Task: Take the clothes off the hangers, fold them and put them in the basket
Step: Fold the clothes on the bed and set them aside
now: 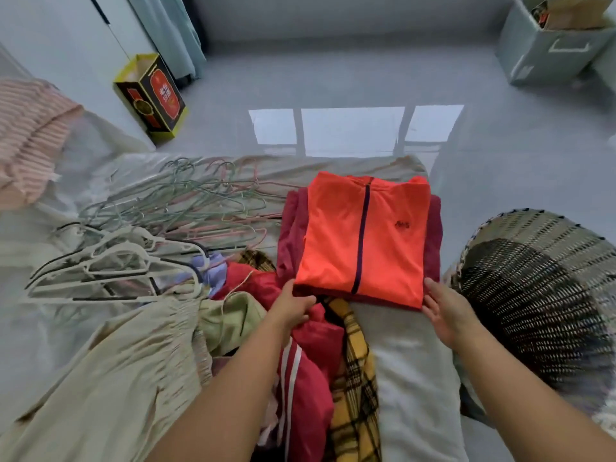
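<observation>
Head view of a bed [413,361] covered with a pale sheet. A folded orange jacket [363,235] with a dark zip lies front up near the far right corner of the bed, on top of a dark red garment [287,228] that shows along its left and right sides. The left hand [293,305] is at the jacket's near left corner: its grip pinches that corner, thumb on top and fingers curled below the edge. The right hand [443,308] is at the near right corner: its grip is released, palm turned inward, fingers extended and touching the jacket's edge; whether they reach under it cannot be told. A woven basket [540,295] stands just beside the right edge of the bed, its dark opening turned toward the viewer, and near the right hand. A heap of bare hangers [160,228], thin wire ones farther off and thicker white ones nearer, covers the far left part of the bed. Unfolded clothes lie along the near edge between the forearms and to the left: a red garment with white stripes [300,378], a yellow checked garment [353,378], a pale green garment [230,318] and a beige garment [116,378]. On the floor [333,78] beyond the far edge stand a black, red and yellow box [150,95] and a grey storage box [546,45].
</observation>
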